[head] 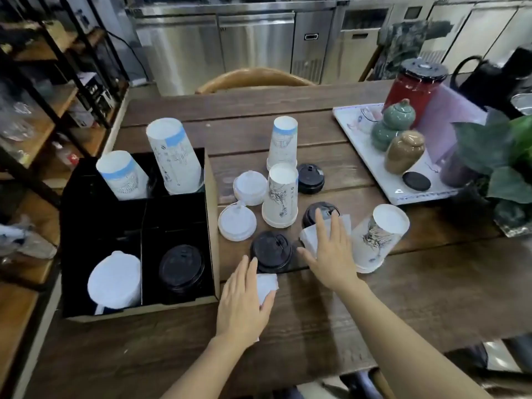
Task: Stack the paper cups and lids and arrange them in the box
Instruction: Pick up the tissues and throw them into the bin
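A black-lined cardboard box [211,226] stands at the left, with two upside-down cup stacks [175,156] in its far cells, white lids [115,280] and black lids [181,269] in its near cells. On the table stand upside-down paper cups [280,197], [283,142] and a tilted one [377,237], with white lids [237,223] and black lids [270,250], [311,174] around them. My left hand [244,300] lies flat on a white paper piece [267,283]. My right hand [331,249] rests flat over another white paper [309,236], fingers spread.
A white tray [362,156] at the right holds a red jar, ceramic jars and a black disc. A leafy plant [506,162] stands at the far right. A wooden chair back [253,77] is behind the table; shelves line the left.
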{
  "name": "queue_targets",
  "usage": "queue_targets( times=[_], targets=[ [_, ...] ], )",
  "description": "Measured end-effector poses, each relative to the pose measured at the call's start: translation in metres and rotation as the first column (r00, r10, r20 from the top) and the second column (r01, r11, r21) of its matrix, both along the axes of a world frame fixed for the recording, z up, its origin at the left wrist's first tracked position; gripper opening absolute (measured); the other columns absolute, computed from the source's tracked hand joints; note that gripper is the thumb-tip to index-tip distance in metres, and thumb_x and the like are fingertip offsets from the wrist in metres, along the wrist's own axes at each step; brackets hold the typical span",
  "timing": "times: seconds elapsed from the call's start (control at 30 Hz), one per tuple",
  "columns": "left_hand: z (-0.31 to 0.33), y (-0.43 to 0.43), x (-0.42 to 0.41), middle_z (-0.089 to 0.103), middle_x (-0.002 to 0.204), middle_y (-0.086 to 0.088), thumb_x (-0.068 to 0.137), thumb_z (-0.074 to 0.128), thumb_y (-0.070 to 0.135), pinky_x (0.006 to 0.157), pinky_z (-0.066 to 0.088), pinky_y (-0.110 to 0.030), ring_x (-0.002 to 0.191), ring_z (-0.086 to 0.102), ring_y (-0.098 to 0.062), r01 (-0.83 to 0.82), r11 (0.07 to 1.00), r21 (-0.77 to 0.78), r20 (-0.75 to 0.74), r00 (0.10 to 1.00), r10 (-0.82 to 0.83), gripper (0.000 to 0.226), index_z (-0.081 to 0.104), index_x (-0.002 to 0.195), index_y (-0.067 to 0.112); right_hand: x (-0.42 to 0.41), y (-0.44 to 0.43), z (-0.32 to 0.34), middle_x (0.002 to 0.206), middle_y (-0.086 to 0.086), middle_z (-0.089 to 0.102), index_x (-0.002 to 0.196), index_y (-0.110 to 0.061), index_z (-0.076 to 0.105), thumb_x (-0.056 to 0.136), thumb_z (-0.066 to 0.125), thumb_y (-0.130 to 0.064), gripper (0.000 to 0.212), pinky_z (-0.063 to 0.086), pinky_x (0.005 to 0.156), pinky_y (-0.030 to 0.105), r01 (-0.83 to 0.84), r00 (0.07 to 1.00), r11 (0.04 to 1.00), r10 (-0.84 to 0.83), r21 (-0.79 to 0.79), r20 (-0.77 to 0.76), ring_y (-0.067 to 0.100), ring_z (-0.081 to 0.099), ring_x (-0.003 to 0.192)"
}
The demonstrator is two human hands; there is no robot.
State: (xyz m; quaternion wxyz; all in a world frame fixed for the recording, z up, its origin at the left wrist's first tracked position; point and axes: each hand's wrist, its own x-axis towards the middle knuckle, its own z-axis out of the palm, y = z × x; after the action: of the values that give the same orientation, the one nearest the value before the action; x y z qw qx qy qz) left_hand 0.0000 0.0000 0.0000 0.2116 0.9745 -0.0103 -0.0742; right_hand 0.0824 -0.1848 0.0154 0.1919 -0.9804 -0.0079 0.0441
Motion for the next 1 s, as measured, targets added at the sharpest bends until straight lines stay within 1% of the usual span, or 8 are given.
queue_targets(
  times=[0.13, 0.27, 0.43, 0.53, 0.63, 0.73, 0.83, 1.0],
  targets=[
    [-0.025, 0.007, -0.011, 0.039, 0.148, -0.011, 0.089, 0.047, 0.042, 0.108, 0.039, -0.035, 0.132, 0.046, -0.025, 0.041, 0.998, 0.040, 0.031, 0.999, -0.042, 0.057, 0.043, 0.136, 0.010, -0.001, -0.003, -0.017, 0.158, 0.023, -0.001, 0.149, -0.018, -0.007, 0.090, 0.052, -0.044, 0.088, 0.015, 0.117, 0.046, 0.079, 0.994, 0.996, -0.076, 0.036, -0.076, 0.033, 0.001, 0.147],
    [-0.034, 0.008, -0.013, 0.070, 0.108, -0.005, 0.064, 0.082, 0.017, 0.081, 0.056, -0.030, 0.096, 0.069, -0.020, 0.097, 0.989, 0.108, 0.122, 0.986, -0.110, 0.032, 0.065, 0.091, 0.017, -0.001, -0.002, -0.029, 0.152, 0.024, 0.024, 0.147, -0.005, 0.017, 0.090, 0.055, -0.036, 0.075, 0.031, 0.109, 0.051, 0.080, 0.995, 0.997, -0.079, 0.012, -0.057, 0.038, 0.023, 0.141],
    [-0.036, 0.008, -0.009, 0.063, 0.073, 0.007, 0.060, 0.076, 0.003, 0.070, 0.032, -0.028, 0.070, 0.055, -0.015, 0.058, 0.982, 0.181, 0.214, 0.972, -0.097, 0.025, 0.064, 0.072, 0.021, -0.005, -0.005, -0.036, 0.115, 0.016, 0.059, 0.121, -0.005, 0.047, 0.092, 0.045, -0.015, 0.031, 0.035, 0.090, 0.043, 0.068, 0.996, 0.989, -0.075, -0.129, -0.045, 0.036, 0.052, 0.108],
    [-0.026, 0.005, -0.006, 0.059, 0.063, 0.009, 0.052, 0.086, 0.004, 0.057, 0.038, -0.022, 0.058, 0.056, -0.014, 0.011, 0.987, 0.158, 0.139, 0.990, -0.033, 0.030, 0.067, 0.069, 0.021, -0.006, -0.009, -0.037, 0.094, 0.017, 0.065, 0.084, -0.010, 0.052, 0.089, 0.043, -0.004, 0.011, 0.028, 0.074, 0.038, 0.041, 0.999, 0.996, -0.042, -0.077, -0.016, 0.038, 0.056, 0.093],
    [-0.024, 0.000, -0.008, 0.057, 0.068, 0.003, 0.061, 0.079, -0.005, 0.039, 0.041, -0.028, 0.052, 0.056, -0.016, -0.080, 0.996, -0.040, 0.039, 0.996, 0.082, 0.029, 0.066, 0.076, 0.015, -0.008, -0.011, -0.038, 0.089, 0.018, 0.065, 0.083, -0.004, 0.060, 0.087, 0.051, -0.005, 0.010, 0.032, 0.070, 0.038, -0.033, 0.999, 0.999, 0.033, 0.006, -0.018, 0.039, 0.056, 0.089],
    [-0.019, -0.007, -0.006, 0.057, 0.092, -0.003, 0.083, 0.053, -0.010, 0.060, 0.050, -0.037, 0.074, 0.060, -0.021, -0.185, 0.965, -0.185, -0.006, 0.982, 0.187, 0.027, 0.065, 0.100, 0.007, -0.010, -0.007, -0.035, 0.089, 0.013, 0.055, 0.085, -0.006, 0.054, 0.085, 0.052, -0.007, 0.003, 0.036, 0.076, 0.040, -0.007, 0.999, 0.992, 0.013, 0.123, -0.045, 0.033, 0.050, 0.087],
    [-0.010, -0.015, -0.003, 0.052, 0.099, 0.002, 0.088, 0.042, -0.009, 0.071, 0.051, -0.038, 0.083, 0.059, -0.020, -0.268, 0.908, -0.323, -0.003, 0.959, 0.282, 0.028, 0.064, 0.099, 0.002, -0.009, -0.007, -0.026, 0.080, 0.005, 0.047, 0.082, -0.010, 0.041, 0.084, 0.046, -0.002, 0.009, 0.035, 0.069, 0.038, 0.038, 0.994, 0.960, -0.009, 0.276, -0.106, 0.031, 0.045, 0.079],
    [-0.003, -0.030, 0.005, 0.048, 0.102, 0.003, 0.090, 0.047, 0.004, 0.063, 0.039, -0.006, 0.078, 0.051, 0.000, -0.390, 0.822, -0.414, -0.059, 0.913, 0.404, 0.016, 0.063, 0.094, 0.003, -0.004, -0.014, -0.017, 0.075, -0.004, 0.038, 0.076, -0.025, 0.035, 0.088, 0.038, 0.002, 0.029, 0.027, 0.069, 0.028, -0.010, 0.991, 0.936, 0.057, 0.352, -0.122, 0.020, 0.037, 0.079]
  ],
)
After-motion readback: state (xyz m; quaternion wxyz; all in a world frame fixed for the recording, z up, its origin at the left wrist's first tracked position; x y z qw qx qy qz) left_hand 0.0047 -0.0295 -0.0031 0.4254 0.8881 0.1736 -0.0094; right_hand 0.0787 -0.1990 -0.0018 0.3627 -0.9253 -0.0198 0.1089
